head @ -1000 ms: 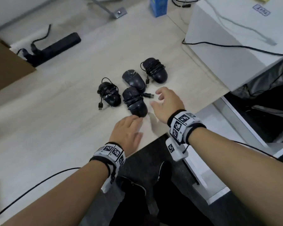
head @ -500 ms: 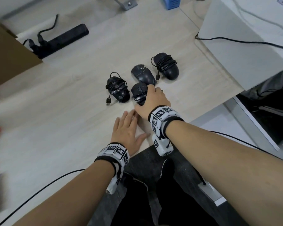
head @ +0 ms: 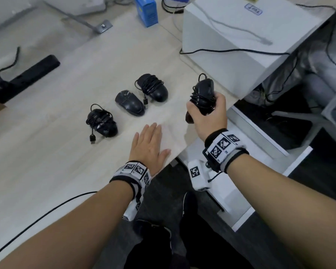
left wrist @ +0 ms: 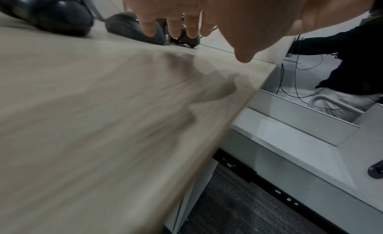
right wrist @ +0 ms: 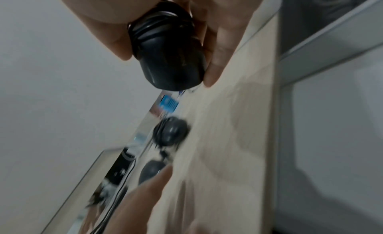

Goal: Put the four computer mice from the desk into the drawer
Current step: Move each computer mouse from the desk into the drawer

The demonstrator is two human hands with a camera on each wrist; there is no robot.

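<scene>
My right hand [head: 208, 111] grips a black mouse [head: 203, 94] wrapped in its cable, lifted above the desk's right edge; the right wrist view shows that mouse [right wrist: 170, 57] between thumb and fingers. Three black mice stay on the wooden desk [head: 47, 152]: a cable-wrapped one at left [head: 102, 121], a bare one in the middle [head: 130, 102], another wrapped one behind it [head: 153, 87]. My left hand [head: 148, 146] lies flat, fingers straight, on the desk near its front edge. The white open drawer [head: 260, 136] sits below the desk at right, its wall [left wrist: 300, 116] seen in the left wrist view.
A large white box [head: 241, 35] with a black cable across it stands at the desk's back right. A blue carton [head: 146, 10] is at the back, a black power strip [head: 25, 78] at far left. Cables and a dark chair base lie beyond the drawer.
My right hand closed on the nearest mouse, lifted it off the desk and carried it right, toward the desk edge. The left hand stayed flat on the desk.
</scene>
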